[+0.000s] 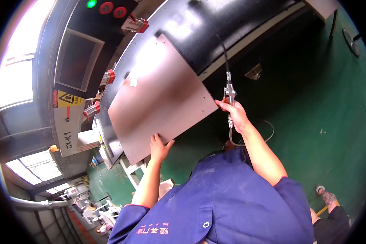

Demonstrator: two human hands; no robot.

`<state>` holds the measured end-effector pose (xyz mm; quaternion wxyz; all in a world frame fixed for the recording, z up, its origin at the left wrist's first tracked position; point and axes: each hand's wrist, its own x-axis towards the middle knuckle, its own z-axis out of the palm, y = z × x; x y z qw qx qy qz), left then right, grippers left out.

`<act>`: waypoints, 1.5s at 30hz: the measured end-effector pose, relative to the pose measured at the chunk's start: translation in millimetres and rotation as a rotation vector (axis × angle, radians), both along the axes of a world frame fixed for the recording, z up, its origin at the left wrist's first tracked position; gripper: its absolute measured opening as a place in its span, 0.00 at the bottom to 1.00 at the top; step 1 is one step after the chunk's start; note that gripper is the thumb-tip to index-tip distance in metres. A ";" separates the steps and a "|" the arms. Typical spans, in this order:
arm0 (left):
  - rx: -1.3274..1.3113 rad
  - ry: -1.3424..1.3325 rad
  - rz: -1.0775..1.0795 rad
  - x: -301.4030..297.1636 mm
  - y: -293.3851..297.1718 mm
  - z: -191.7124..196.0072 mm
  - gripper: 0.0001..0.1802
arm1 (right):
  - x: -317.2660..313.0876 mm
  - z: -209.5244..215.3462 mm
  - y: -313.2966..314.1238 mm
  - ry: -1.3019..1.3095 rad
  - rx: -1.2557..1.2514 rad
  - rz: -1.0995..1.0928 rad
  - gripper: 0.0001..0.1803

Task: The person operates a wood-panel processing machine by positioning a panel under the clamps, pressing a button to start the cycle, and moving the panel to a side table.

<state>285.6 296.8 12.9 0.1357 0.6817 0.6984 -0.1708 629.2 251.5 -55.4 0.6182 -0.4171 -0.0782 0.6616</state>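
Blue work-shirt fabric (227, 203) fills the lower view, with both bare forearms reaching up and away from it. Just beyond, the left hand (159, 147) clasps the near edge of a flat grey metal sheet (160, 97), thumb on top and fingers hidden under it, seemingly to steady the panel where it overhangs its support. Off to the right of that grip, the right hand (236, 116) is closed around a metal air-blow gun (229, 97), whose nozzle points up and away past the sheet's right corner; a dark hose (248, 142) loops down from the handle, below the wrist. Held so, the gun looks aimed along the sheet's edge.

Past both grips, the sheet lies tilted on the glossy black bed (199, 32) of a large machine. Red-tipped clamps (108, 76) stand along the bed's far-left edge, beyond the left hand's hold. Farther on are a dark screen (75, 61), a yellow warning label (67, 97), and green and red buttons (105, 6). Green painted floor (313, 101) spreads to the right, and bright windows (14, 69) glow at the far left.
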 end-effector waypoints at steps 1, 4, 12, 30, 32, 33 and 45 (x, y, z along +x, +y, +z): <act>-0.023 0.001 0.010 2.4 4.9 -0.5 0.52 | -3.4 -3.4 2.3 0.008 0.022 0.020 0.07; -0.024 0.005 0.014 -1.7 4.7 -1.8 0.51 | -9.7 -6.0 8.1 0.038 0.037 0.092 0.08; 0.036 -0.010 0.020 -14.3 -1.5 -2.3 0.47 | -13.0 -12.5 18.9 0.089 0.026 0.131 0.12; 0.372 -0.008 -0.364 80.6 -0.6 -18.4 0.47 | -2.7 -11.6 38.0 -0.011 0.039 0.289 0.16; 0.416 -0.038 -0.391 110.6 1.7 -21.0 0.47 | -2.5 -6.3 36.5 -0.031 0.047 0.295 0.16; 0.441 -0.053 -0.406 120.9 3.4 -21.1 0.47 | -3.7 -5.4 35.6 -0.023 0.047 0.285 0.16; 0.514 -0.142 -0.391 126.0 0.6 -23.5 0.46 | -16.4 -2.1 30.1 -0.064 0.061 0.232 0.22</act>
